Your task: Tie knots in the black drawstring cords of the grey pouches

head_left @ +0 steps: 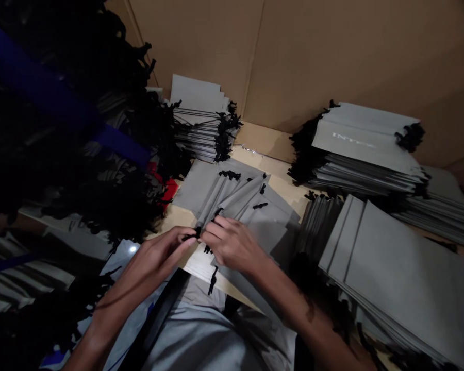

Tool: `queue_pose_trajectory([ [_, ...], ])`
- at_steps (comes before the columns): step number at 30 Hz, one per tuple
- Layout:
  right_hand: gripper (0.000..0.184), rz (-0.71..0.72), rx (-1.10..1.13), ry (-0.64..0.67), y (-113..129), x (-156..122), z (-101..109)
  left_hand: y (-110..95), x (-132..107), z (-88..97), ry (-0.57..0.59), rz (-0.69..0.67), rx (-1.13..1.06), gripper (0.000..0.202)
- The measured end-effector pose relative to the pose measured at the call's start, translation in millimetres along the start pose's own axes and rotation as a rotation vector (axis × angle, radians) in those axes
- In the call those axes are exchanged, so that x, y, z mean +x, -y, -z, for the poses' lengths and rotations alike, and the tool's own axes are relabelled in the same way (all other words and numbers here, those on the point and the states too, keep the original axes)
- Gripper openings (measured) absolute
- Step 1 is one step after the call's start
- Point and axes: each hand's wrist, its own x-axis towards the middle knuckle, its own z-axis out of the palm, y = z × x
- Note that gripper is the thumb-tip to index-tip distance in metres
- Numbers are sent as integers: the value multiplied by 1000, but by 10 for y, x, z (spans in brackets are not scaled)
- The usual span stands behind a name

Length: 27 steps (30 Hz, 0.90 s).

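Observation:
A fan of several grey paper bags (239,198) with black cord handles lies on a cardboard surface in front of me. My left hand (158,252) pinches a black cord (193,235) at the near corner of the fan. My right hand (230,242) rests curled on the same corner, its fingertips meeting the left hand's at the cord. Both hands touch the near edge of the grey bags.
Tall stacks of flat grey bags stand at the right (402,273), back right (365,149) and back centre (201,123). A dark heap of black cords and bags (62,134) fills the left. Brown cardboard walls (294,56) close the back. A red object (166,188) shows under the heap.

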Motion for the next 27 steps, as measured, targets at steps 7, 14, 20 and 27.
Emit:
queue_pose_trajectory([
  [7,14,-3,-3,-70,-2,-11,-1,98,-159,-42,-291,-25,-217,32],
  [14,10,5,-30,-57,19,-10,15,-15,-60,-135,-320,-60,-277,19],
  [20,14,-4,68,-158,9,-20,38,20,-70,-150,-321,-54,-300,9],
  [27,27,-252,697,-441,-3,-29,122,-130,-221,-362,-368,-128,-236,7],
])
